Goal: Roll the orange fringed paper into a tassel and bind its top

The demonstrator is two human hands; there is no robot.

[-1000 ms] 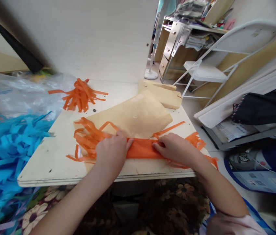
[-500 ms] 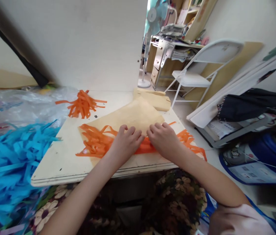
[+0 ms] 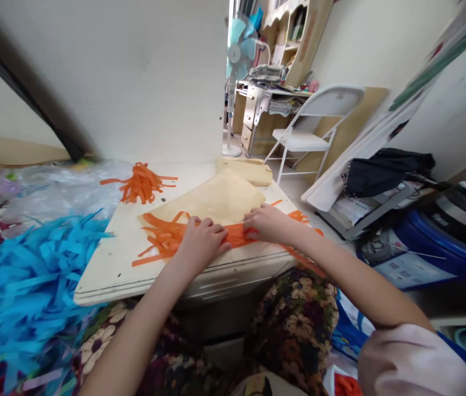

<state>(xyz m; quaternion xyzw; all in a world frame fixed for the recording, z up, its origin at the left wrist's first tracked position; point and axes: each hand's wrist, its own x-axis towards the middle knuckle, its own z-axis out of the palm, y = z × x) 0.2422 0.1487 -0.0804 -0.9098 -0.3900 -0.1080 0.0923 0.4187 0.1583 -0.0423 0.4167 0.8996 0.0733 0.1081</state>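
A bunch of orange paper strips [image 3: 239, 235] lies crosswise along the near side of a beige sheet [image 3: 212, 195] on a small white table [image 3: 123, 247]. My left hand [image 3: 203, 237] rests on the strips left of centre, its fingers curled over them and the thumb toward the near edge. A short way to the right, my right hand [image 3: 266, 224] grips the same bunch, fingertips bent down onto it. Loose strip ends fan out beyond both hands. The undersides of my fingers are hidden.
An orange tassel-like bundle [image 3: 142, 184] lies at the table's far left. Behind the sheet sits a folded beige piece [image 3: 249, 171]. Blue strips [image 3: 30, 275] heap up at left, near clear plastic [image 3: 71, 184]. A blue bucket [image 3: 418, 247] and white folding chair [image 3: 305, 137] stand right.
The view has shifted. My hands have moved slightly apart along the orange strips, baring more of them between. The sheet's near part now lies under or behind the strips.
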